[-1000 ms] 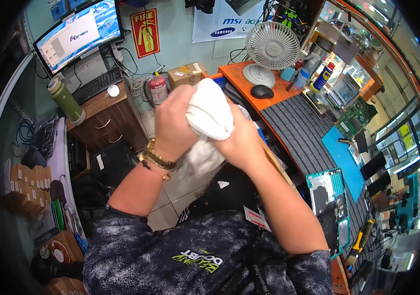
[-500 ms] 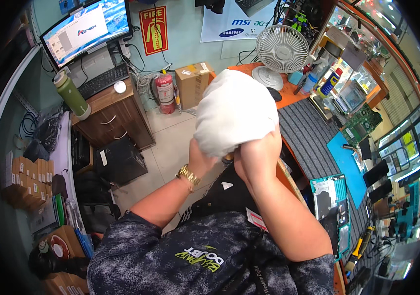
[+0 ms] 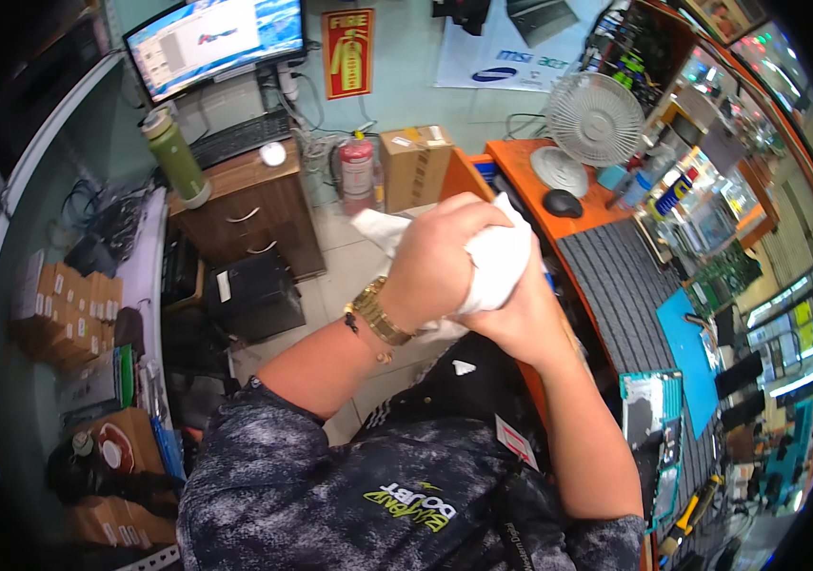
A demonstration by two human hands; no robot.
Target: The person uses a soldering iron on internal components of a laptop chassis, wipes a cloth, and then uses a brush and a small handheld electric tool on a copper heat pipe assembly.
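Note:
A crumpled white cloth (image 3: pixel 500 249) is held in front of me, above the gap between the cabinet and the desk. My left hand (image 3: pixel 430 262) is closed over it from the left, fingers curled across its top, with a gold watch on the wrist. My right hand (image 3: pixel 519 319) grips the cloth from below and the right, its fingers mostly hidden. A loose end of the cloth sticks out to the left behind my left hand. Whether anything is wrapped inside, I cannot tell.
An orange desk (image 3: pixel 540 209) at right bears a fan (image 3: pixel 592 119), mouse (image 3: pixel 562 204), striped mat (image 3: pixel 616 290) and open laptop casing (image 3: pixel 649 447). A brown cabinet (image 3: pixel 235 233) at back left holds a bottle (image 3: pixel 176 162). An extinguisher (image 3: pixel 357 176) and carton (image 3: pixel 414 171) stand behind. Boxes (image 3: pixel 64 314) line the left shelf.
The cloth was bunched into a large bundle half a second ago; now it is more compact. My left hand has come up from underneath to lie over it.

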